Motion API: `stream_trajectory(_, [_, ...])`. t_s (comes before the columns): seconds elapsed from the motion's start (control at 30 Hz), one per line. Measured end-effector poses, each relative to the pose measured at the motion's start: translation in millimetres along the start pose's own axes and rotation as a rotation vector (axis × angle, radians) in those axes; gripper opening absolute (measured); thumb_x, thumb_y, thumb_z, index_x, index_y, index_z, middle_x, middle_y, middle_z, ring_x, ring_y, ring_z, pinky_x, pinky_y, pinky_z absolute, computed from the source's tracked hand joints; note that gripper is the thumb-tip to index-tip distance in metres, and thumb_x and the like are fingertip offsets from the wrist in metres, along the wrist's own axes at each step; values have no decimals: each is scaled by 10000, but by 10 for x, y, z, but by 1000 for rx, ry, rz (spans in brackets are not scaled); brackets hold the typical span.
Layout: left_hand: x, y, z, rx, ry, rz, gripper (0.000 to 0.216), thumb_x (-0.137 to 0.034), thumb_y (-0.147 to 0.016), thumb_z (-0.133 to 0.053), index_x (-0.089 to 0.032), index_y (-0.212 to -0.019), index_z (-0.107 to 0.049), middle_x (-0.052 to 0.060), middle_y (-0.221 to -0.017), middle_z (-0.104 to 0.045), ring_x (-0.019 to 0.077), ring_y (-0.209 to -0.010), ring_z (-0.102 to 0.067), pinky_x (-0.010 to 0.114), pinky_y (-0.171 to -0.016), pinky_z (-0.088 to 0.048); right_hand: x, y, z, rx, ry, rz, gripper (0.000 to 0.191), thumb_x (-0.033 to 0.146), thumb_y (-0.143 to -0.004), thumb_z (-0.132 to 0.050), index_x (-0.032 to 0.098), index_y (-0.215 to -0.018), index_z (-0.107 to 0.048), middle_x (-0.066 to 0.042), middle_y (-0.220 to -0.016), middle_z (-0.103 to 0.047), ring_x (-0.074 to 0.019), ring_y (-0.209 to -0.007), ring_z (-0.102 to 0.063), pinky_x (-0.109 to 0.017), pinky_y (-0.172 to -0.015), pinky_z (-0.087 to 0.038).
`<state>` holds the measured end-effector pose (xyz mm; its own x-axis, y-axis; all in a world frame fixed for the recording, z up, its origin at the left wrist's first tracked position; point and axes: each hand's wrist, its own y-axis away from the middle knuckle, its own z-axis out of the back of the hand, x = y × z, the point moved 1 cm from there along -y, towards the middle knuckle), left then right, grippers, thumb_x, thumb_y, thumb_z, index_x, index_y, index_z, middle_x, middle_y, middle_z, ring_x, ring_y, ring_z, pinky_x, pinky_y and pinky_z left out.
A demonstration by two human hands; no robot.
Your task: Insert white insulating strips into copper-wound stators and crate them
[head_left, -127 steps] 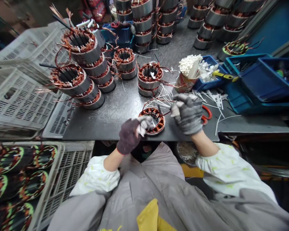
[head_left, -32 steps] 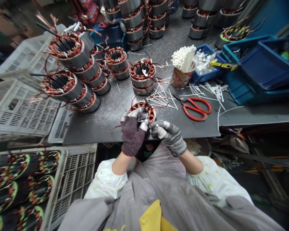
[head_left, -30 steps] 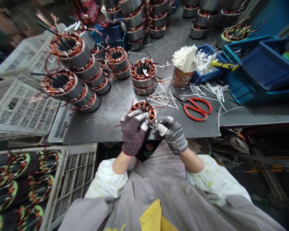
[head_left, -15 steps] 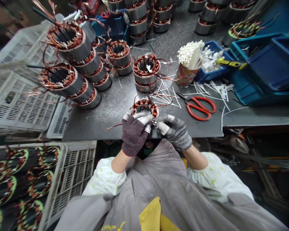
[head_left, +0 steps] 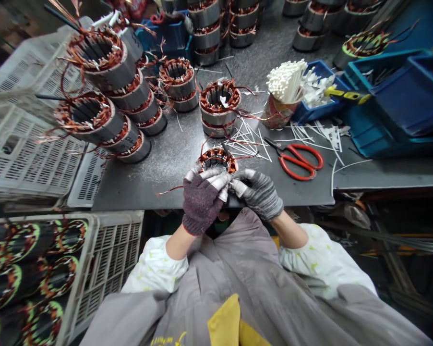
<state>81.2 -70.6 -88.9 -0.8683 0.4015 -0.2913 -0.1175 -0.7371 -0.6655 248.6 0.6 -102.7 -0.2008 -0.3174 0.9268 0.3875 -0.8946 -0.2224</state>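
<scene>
A motor stator [head_left: 218, 157] with copper windings stands near the table's front edge. My left hand [head_left: 204, 194], in a dark purple knit glove with white-taped fingertips, is closed over its near rim and hides much of that side. From the right, my right hand [head_left: 261, 194], in a grey glove with taped fingertips, meets the left fingertips at the near right of the rim. Thumb and finger are pinched there; whatever lies between them is too small to make out. A thin copper lead [head_left: 170, 190] sticks out to the left.
Red-handled scissors [head_left: 303, 161] and loose white sticks [head_left: 247, 139] lie on the table [head_left: 137, 187]. Behind are a wound stator [head_left: 220, 108], a cup [head_left: 278, 111] of white sticks and blue bins [head_left: 411, 101]. Stacked stators [head_left: 94, 117] and crates [head_left: 25, 154] stand left.
My right hand has shifted slightly left and up, its fingertips closer to the left ones. My left hand and the stator stay almost where they were.
</scene>
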Motion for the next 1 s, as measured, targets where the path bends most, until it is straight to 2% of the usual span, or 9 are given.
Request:
stream_trajectory(0.13, [2, 7, 4, 21, 0, 31, 274, -225, -951, -592, -225, -1218, -655, 35, -1149, -766, 213, -1166, -675, 472, -1170, -344, 20, 15, 20, -26, -111, -33, 128, 348, -828, -698, 230, -833, -749, -6, -739, -754, -156, -611, -653, -277, -587, -538])
stream_trajectory(0.3, [-9, 14, 9, 59, -28, 53, 265, -259, -960, -582, -235, -1209, -671, 32, -1155, -765, 217, -1183, -667, 473, -1173, -336, 13, -16, 14, -3, 14, 26, 117, 330, -828, -688, 230, -824, -748, -11, -745, -752, -171, -655, -676, -295, -634, -546])
stream_trajectory(0.47, [-6, 23, -2, 24, -9, 45, 279, -242, -958, -584, -226, -1227, -657, 34, -1156, -762, 215, -1166, -667, 467, -1162, -342, 17, 22, 29, -27, -47, 0, 156, 373, -861, -693, 224, -833, -731, -5, -699, -730, -154, -582, -640, -280, -575, -536])
stream_trajectory(0.6, [-1, 22, -5, 2, -4, 8, 279, -218, -931, -625, -209, -1208, -655, 44, -1154, -761, 232, -1165, -666, 485, -1158, -346, -38, 11, 19, 26, 71, 55, 155, 352, -882, -657, 228, -882, -750, -27, -790, -755, -183, -691, -682, -310, -664, -559])
stream_trajectory(0.73, [6, 14, 0, 21, 13, 18, 253, -249, -936, -633, -230, -1187, -667, 25, -1140, -768, 217, -1161, -672, 467, -1154, -360, -84, -33, 59, 67, 295, 223, 198, 364, -917, -614, 241, -961, -762, -55, -919, -763, -218, -843, -695, -343, -767, -554])
stream_trajectory(0.83, [9, 11, -12, 51, 21, 24, 251, -272, -954, -591, -243, -1191, -670, 22, -1150, -764, 213, -1175, -664, 460, -1150, -354, -33, -54, 55, 92, 430, 326, 253, 413, -940, -587, 230, -937, -762, -78, -935, -745, -224, -849, -671, -348, -771, -533])
stream_trajectory(0.93, [-3, -2, -36, 30, 31, 45, 274, -286, -943, -577, -213, -1189, -672, 57, -1166, -754, 238, -1192, -650, 471, -1106, -373, 67, -54, 49, 55, 486, 298, 264, 426, -918, -603, 220, -815, -734, -86, -830, -701, -231, -776, -632, -374, -756, -504])
stream_trajectory(1.0, [-23, -19, -54, 25, 32, 95, 251, -301, -942, -586, -220, -1158, -685, 57, -1166, -752, 243, -1201, -643, 469, -1081, -383, 139, -31, 119, 8, 340, 215, 260, 443, -901, -619, 231, -777, -704, -87, -838, -683, -245, -808, -620, -403, -795, -494])
